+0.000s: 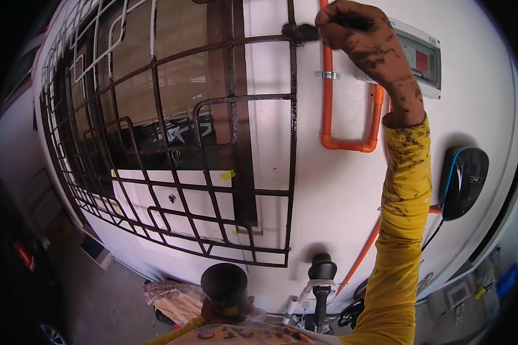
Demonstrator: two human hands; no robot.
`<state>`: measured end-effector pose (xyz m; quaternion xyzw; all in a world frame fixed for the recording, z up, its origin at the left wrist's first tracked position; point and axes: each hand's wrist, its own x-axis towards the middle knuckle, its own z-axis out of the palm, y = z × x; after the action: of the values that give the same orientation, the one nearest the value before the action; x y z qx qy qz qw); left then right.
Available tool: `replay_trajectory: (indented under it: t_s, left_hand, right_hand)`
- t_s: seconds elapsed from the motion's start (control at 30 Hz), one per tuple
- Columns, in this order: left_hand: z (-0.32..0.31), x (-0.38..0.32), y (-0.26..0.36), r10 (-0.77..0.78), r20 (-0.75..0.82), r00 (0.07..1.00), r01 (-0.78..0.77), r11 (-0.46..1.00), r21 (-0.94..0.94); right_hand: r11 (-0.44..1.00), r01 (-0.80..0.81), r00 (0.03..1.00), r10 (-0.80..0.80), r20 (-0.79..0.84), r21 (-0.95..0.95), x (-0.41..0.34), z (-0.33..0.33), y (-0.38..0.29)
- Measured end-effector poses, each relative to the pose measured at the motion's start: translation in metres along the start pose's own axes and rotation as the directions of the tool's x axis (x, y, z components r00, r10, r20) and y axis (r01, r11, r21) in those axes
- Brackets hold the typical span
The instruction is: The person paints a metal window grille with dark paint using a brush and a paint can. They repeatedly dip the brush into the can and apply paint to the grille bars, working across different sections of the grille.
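My right hand [349, 26], smeared with dark paint below a yellow sleeve, is raised at the upper right and closed around a dark, paint-soaked applicator [302, 33]. Its dark end touches the right upright of a metal window grille [292, 142]. Much of the grille is dark brown, with wet-looking shine on some bars; bars at the upper left are white. Low in front of my chest, my left hand [212, 312] holds a dark round container [224, 282], whose contents cannot be made out.
Orange conduit [326, 103] runs right of the grille, near a breaker box [434, 64] and a wall-mounted car charger [464, 183]. Below stand a black charging-connector holder [322, 269] and a patterned cloth [175, 299]. White sheeting [134, 189] is taped behind the grille.
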<state>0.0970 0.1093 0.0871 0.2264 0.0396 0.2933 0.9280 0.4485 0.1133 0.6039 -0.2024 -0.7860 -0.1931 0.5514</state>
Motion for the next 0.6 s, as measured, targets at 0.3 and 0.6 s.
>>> replay_trajectory:
  t_s: [0.3, 0.6]
  left_hand:
    - [-0.007, -0.016, 0.032, -0.208, 0.045, 0.977, 0.202, 0.840, -0.504]
    - [-0.067, -0.086, 0.128, -0.213, 0.103, 0.972, 0.213, 0.977, 0.013]
  right_hand:
    - [0.943, 0.090, 0.996, -0.094, 0.002, -0.320, 0.009, 0.041, -0.008]
    - [0.980, -0.194, 0.893, 0.194, -0.406, 0.042, -0.009, 0.125, -0.054]
